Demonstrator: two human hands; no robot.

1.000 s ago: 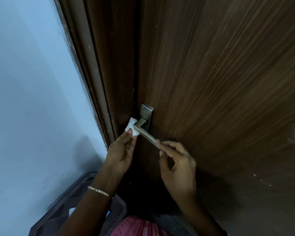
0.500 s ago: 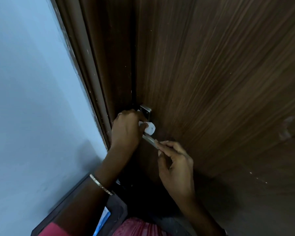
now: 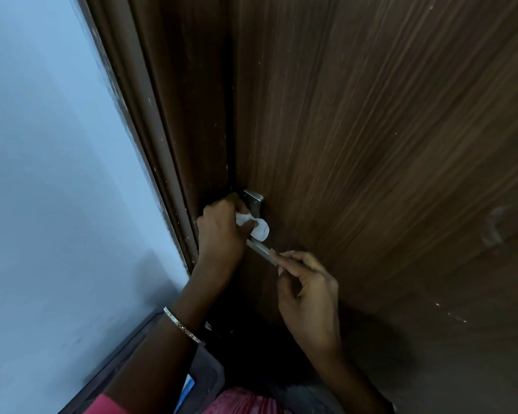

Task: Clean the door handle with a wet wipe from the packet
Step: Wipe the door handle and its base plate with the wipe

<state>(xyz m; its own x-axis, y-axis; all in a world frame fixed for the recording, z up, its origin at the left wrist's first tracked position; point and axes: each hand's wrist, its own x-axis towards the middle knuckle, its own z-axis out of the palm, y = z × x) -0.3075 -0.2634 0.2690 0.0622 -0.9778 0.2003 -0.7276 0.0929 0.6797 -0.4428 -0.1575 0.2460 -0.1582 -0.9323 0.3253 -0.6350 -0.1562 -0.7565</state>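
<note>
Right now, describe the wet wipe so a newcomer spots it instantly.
Find the dark wooden door and the metal handle near its left edge. The wet wipe is bunched in the left hand, pressed on the lever below the square backplate. It is the only white, crumpled thing there.

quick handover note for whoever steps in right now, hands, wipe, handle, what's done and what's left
Left hand: shut on the wet wipe, pressing it on the door handle near its square plate.
Right hand: fingertips pinch the lever's free end, steadying it.
Packet: not in view.
Done: wipe out and on the handle.
Left: wipe along the lever toward the held end.
</note>
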